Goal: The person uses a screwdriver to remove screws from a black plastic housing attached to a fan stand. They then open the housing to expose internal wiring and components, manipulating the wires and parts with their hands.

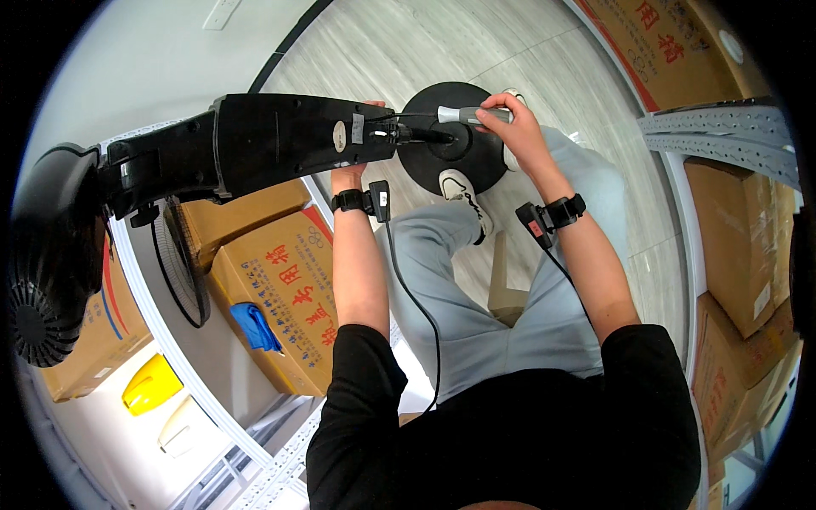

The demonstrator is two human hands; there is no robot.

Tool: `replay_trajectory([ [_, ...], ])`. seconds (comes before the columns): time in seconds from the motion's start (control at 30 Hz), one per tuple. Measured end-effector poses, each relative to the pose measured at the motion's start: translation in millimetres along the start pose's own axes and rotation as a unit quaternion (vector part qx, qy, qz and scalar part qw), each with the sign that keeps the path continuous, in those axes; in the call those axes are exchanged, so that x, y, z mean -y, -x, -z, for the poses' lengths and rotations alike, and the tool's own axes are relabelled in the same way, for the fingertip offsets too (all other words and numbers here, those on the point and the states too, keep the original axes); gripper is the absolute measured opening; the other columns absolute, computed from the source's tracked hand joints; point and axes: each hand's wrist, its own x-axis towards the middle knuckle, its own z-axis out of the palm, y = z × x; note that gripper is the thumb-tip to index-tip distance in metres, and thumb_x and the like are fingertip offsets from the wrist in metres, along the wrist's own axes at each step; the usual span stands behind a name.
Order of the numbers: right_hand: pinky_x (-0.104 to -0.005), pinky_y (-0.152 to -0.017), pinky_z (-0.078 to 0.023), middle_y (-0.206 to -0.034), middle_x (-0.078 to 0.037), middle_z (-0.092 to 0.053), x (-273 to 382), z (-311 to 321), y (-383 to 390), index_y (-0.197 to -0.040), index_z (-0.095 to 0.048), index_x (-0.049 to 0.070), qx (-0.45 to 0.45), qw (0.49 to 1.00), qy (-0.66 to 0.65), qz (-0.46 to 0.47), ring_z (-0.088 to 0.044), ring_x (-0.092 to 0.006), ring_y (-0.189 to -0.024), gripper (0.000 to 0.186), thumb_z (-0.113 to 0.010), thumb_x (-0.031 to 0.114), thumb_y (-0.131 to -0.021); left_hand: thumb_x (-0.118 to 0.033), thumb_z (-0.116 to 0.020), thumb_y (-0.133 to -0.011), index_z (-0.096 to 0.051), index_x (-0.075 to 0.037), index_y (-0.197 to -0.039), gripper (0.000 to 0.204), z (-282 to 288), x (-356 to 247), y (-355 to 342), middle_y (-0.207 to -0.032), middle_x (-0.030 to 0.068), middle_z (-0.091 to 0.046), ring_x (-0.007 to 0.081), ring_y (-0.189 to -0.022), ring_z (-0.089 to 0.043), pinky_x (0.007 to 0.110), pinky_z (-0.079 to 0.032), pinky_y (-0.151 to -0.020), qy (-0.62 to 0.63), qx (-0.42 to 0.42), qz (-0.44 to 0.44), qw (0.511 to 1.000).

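My left hand [347,178] is wrapped round the wide end of a long black pedestal fan body [251,140]. Most of its palm is hidden behind the housing. The fan's rounded motor end [55,255] reaches out to the far left. Closed on the handle of a grey-and-white screwdriver [463,115], my right hand [514,127] points its thin shaft left at the housing's end. Whether the tip sits in a screw is too small to tell. Below that end, a black round base [450,170] lies on the floor by my shoes.
A black wire fan guard [183,263] leans by cardboard boxes [285,289] on the left shelf. A blue cloth-like item [255,327] lies on a box, with a yellow piece [153,384] nearby. Metal shelving [722,132] with more boxes stands close on my right. Cables hang from both wrist bands.
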Motion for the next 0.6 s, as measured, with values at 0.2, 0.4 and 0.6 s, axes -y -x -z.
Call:
replay_trajectory([
  [0.2,-0.0262,-0.076,-0.058,-0.1,-0.006,-0.056,7.9,-6.1,6.4,-0.101,-0.059,0.001,-0.015,0.997,-0.045,-0.057,-0.061,-0.0134,-0.089,0.019,-0.068,0.012,-0.088,-0.047,-0.043,-0.093,-0.054,0.005,-0.124,0.062,3.9,-1.8,-2.5,-0.125,0.0242,-0.058,0.0311,-0.113,-0.06,0.041,-0.051,-0.097,-0.038,0.031,-0.013,0.999],
  [0.4,-0.0262,-0.069,-0.06,-0.098,-0.007,-0.059,1.0,-7.6,6.6,-0.099,-0.059,0.001,-0.038,0.998,-0.043,-0.012,-0.063,-0.0146,-0.088,0.019,-0.069,0.012,-0.088,-0.034,-0.044,-0.095,-0.056,0.004,-0.12,0.047,1.5,-3.3,-3.9,-0.12,0.0187,-0.061,0.024,-0.11,-0.061,0.036,-0.05,-0.098,0.076,0.101,-0.015,0.992],
  [0.6,-0.0235,-0.061,-0.053,-0.091,-0.007,-0.065,-1.0,-5.5,6.1,-0.101,-0.06,0.005,-0.034,0.987,0.145,0.056,-0.064,-0.0089,-0.079,0.021,-0.069,0.02,-0.089,-0.038,-0.042,-0.095,-0.056,0.005,-0.119,0.051,-6.6,-5.6,-1.6,-0.117,0.0177,-0.062,0.0237,-0.109,-0.061,0.036,-0.05,-0.097,-0.022,0.05,-0.015,0.998],
])
